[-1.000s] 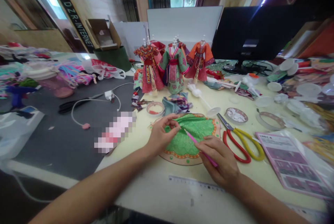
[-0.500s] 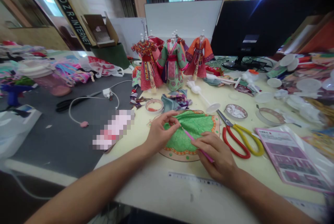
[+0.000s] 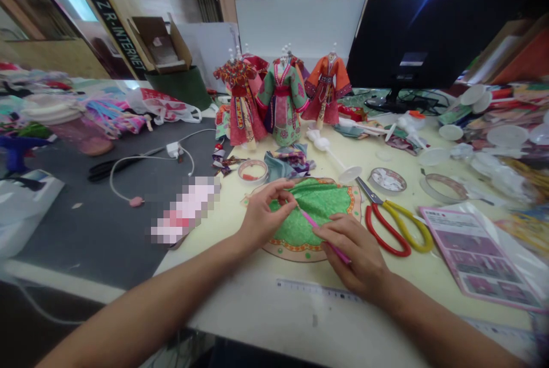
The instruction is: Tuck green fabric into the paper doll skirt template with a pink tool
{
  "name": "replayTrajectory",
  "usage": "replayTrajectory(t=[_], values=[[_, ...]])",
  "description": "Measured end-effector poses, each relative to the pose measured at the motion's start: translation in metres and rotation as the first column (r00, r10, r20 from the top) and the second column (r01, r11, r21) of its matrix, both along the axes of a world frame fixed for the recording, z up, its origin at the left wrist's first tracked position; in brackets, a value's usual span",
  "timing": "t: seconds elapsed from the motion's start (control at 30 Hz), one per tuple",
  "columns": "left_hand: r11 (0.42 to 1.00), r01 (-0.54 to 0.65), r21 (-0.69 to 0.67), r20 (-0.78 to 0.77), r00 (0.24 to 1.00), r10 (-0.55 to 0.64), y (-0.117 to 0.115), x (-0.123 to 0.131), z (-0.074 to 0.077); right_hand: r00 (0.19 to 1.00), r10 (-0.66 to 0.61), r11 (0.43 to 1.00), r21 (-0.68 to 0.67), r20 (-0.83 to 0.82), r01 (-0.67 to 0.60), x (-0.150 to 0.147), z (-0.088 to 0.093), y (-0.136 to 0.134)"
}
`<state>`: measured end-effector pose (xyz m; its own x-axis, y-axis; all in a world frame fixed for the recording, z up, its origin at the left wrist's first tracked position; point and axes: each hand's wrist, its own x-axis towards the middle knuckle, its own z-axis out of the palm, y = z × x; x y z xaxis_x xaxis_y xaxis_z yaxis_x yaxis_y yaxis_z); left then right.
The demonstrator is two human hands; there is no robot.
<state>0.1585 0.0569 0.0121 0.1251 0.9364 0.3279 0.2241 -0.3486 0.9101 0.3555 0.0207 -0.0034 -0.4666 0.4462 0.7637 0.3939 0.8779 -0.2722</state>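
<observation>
My right hand grips a slim pink pen-like tool, its pale tip pointing up and left. At that tip, the thumb and a fingertip of my left hand meet in a pinch; whatever lies between them is too small or hidden to make out. Under both hands a green fabric piece with an orange patterned border and a pale scalloped edge is spread on the table, creased toward its top. Large scissors with one red and one yellow handle lie right of the fabric, blades pointing up-left.
Doll-sized robes stand on white stands behind the fabric, before a monitor. Tape rolls, a ruler, a pink printed packet and a white cable lie around. Plastic stands and cloth pile up at right.
The view has shifted slightly, so the scene sits a little higher. Both hands keep nearly the same pose, with the tool tip still at my left fingertips.
</observation>
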Motion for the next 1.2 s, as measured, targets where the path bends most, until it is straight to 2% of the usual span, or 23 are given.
replayTrajectory(t=[1.2], values=[[0.998, -0.028, 0.058, -0.049, 0.998, 0.03, 0.0006, 0.0007, -0.0014, 1.0, 0.004, 1.0, -0.009, -0.012, -0.004, 0.0012, -0.0001, -0.0011]])
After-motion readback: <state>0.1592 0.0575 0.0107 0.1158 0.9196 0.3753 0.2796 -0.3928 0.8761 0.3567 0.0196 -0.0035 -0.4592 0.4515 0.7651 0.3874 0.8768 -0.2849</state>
